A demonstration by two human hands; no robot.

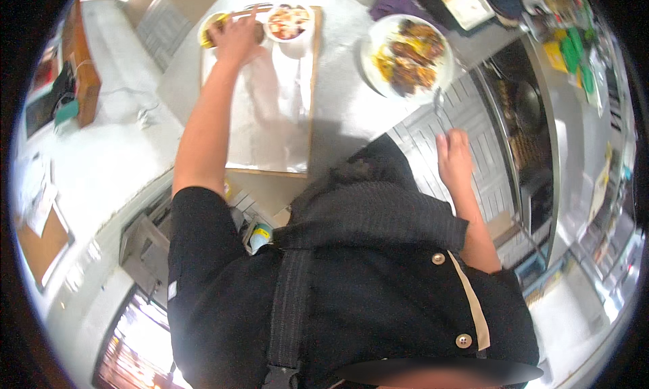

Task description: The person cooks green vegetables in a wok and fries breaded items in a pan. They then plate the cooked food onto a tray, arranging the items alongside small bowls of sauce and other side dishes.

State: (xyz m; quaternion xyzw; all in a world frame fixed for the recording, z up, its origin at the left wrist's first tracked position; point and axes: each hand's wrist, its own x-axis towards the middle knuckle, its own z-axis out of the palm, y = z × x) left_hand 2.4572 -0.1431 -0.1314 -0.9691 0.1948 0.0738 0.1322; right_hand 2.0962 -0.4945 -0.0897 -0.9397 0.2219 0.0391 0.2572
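Observation:
My left hand reaches over the far end of a shiny, foil-like lined tray, its fingers spread. Beneath it shows part of a small brownish dish; whether the fingers grip it is hidden. Left of the hand stands a white bowl with yellow food, and to the right a white bowl of pale and reddish pieces. My right hand hangs off the counter's edge, fingers loosely bent, nothing visible in it. Beyond it, a metal utensil juts from beside a round white plate of browned food with yellow bits.
A purple cloth lies behind the plate. A pale rectangular container sits at the upper right. Dark shelving runs along the right side over grey slatted flooring. At left, a white counter carries a cable and plug.

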